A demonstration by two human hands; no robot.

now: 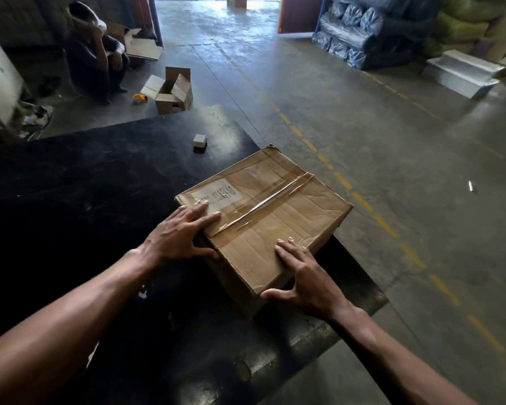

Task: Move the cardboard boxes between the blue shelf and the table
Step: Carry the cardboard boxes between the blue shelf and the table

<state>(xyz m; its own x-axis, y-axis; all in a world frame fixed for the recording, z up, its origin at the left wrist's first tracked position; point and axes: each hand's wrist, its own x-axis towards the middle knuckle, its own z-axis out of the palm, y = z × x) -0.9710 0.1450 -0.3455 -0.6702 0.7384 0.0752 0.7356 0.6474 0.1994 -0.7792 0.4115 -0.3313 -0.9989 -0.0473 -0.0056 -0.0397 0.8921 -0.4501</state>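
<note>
Cardboard box (pixel 269 206) on the black table (pixel 100 185), both palms down on it.
On the lid, the left hand (pixel 181 232) and right hand (pixel 307 276) lie with fingers straight at the near corners and thumbs dropped over the sides, curled round nothing. That hold looks meant to steady or slide the box rather than lift it yet. It sits skewed by the table's right edge, probably for an easy reach. Tape (pixel 275 200) seals its seam, so the contents are hidden. An open box (pixel 173 92) on the floor (pixel 362 141) has its flaps up, its inside too dark to read. The blue shelf (pixel 322 16), well apart, holds blue-wrapped bundles (pixel 351 13).
</note>
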